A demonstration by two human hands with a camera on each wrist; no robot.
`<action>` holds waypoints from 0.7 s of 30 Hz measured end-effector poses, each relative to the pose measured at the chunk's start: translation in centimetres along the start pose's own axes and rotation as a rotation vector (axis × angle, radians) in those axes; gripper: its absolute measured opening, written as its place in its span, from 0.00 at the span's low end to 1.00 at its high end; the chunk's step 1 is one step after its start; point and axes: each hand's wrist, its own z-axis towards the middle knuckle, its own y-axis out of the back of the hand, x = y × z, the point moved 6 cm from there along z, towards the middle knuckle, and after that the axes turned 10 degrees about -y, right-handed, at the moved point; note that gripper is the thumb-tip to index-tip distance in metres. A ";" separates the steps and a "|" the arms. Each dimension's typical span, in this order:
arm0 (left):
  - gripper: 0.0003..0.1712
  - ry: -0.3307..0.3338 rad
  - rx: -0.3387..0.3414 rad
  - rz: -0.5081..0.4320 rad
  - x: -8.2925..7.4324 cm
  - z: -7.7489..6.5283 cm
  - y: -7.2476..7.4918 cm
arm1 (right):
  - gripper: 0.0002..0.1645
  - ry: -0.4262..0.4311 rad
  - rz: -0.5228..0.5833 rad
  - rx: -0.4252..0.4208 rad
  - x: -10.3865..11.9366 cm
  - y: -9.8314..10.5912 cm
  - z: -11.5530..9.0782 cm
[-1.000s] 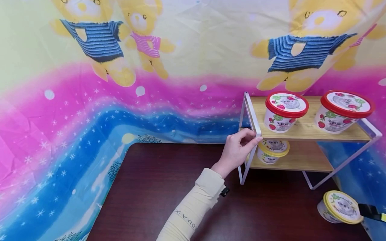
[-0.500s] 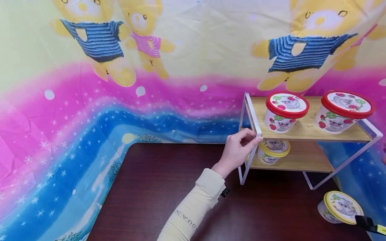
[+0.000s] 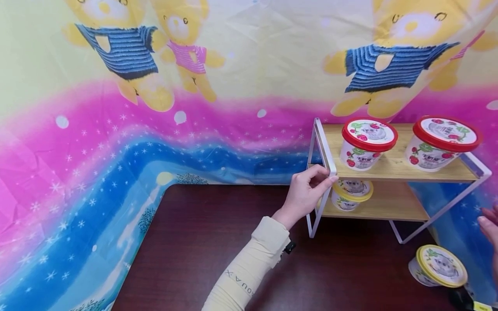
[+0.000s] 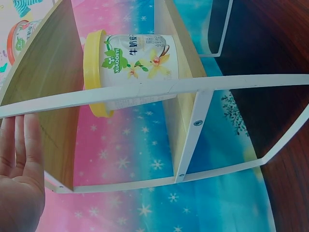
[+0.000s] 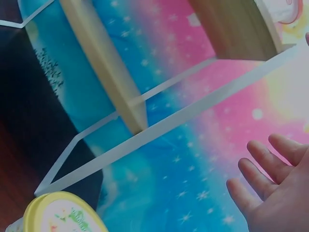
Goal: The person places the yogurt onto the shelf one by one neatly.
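A two-tier shelf with wooden boards and a white metal frame stands at the right of the table. My left hand pinches the upper left corner of its frame between thumb and fingers. Two red-lidded tubs, one on the left and one on the right, sit on the top board. On the lower board a yellow-lidded tub is at the left end. My right hand, fingers spread and holding nothing, is beside the shelf's right side. Another yellow-lidded tub rests on the table, front right of the shelf.
The dark brown table extends left and in front of the shelf. A printed cloth with bears and snowflakes hangs behind and along the sides. A black strap with a yellow-green tag shows at the lower right.
My right hand has come into the head view at the right edge, and the black strap there has shifted downward. The left hand keeps its place on the shelf frame.
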 end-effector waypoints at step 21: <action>0.09 -0.006 -0.004 0.003 -0.2 0.1 0.1 | 0.36 -0.321 -0.007 -0.072 -1.3 -1.0 -3.1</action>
